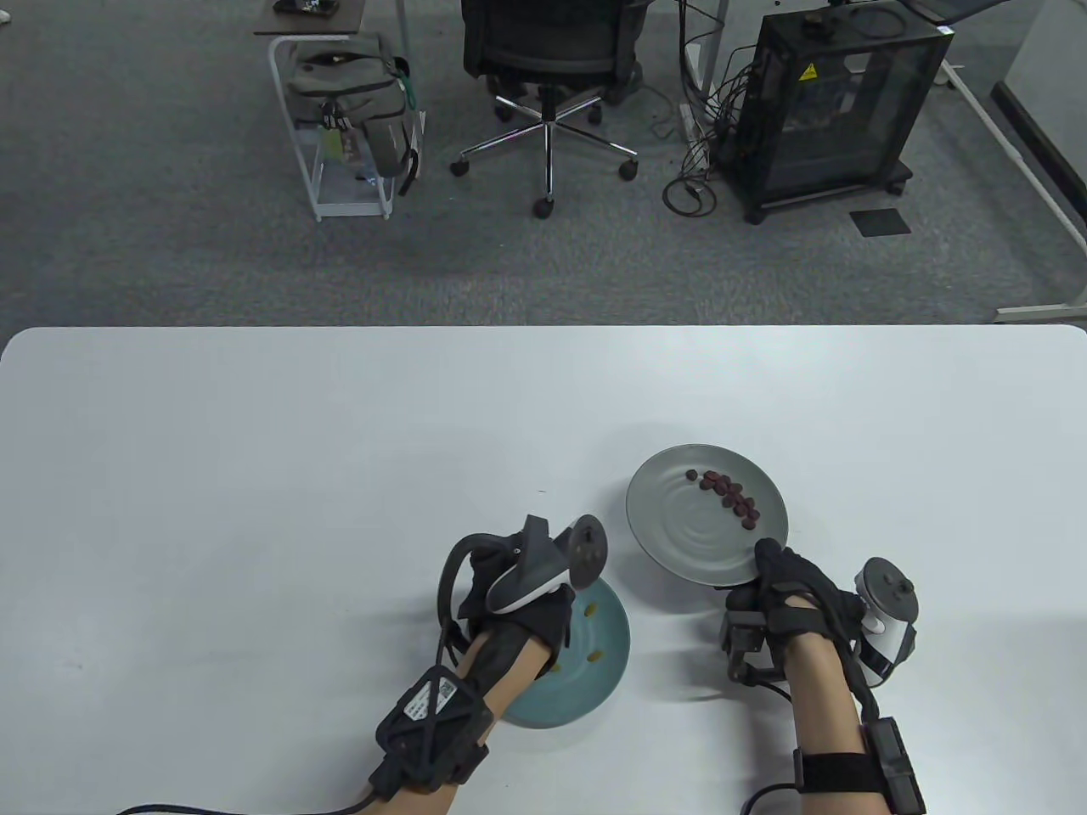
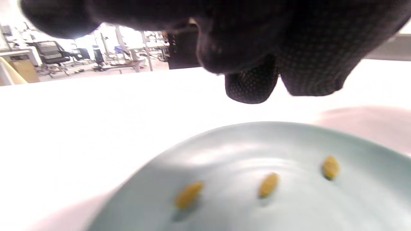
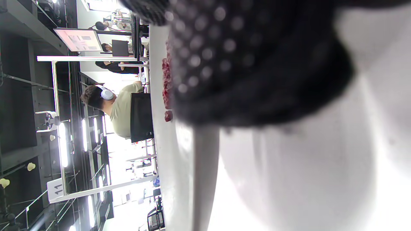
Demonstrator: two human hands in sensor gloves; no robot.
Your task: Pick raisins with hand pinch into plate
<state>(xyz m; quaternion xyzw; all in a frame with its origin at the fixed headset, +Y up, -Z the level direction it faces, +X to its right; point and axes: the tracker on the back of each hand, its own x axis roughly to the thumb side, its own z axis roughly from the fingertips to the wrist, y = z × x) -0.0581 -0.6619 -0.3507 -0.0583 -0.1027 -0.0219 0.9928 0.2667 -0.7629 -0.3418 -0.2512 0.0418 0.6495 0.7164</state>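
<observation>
A teal plate (image 1: 607, 671) lies near the table's front edge with three yellow raisins (image 1: 599, 654) on it. My left hand (image 1: 509, 607) hovers over its left part. In the left wrist view its fingertips (image 2: 250, 88) hang close together just above the teal plate (image 2: 369, 205) and the raisins (image 2: 269, 184). Whether they pinch anything is hidden. My right hand (image 1: 768, 567) grips the near rim of a grey plate (image 1: 679, 518) that carries a row of several dark red raisins (image 1: 730, 497). The red raisins (image 3: 166, 80) and the grey plate (image 3: 289, 179) also show in the right wrist view.
The white table (image 1: 255, 475) stretches far to the left and back. Beyond its far edge stand an office chair (image 1: 548, 76), a rack with a backpack (image 1: 348, 93) and a black cabinet (image 1: 836, 102) on the floor.
</observation>
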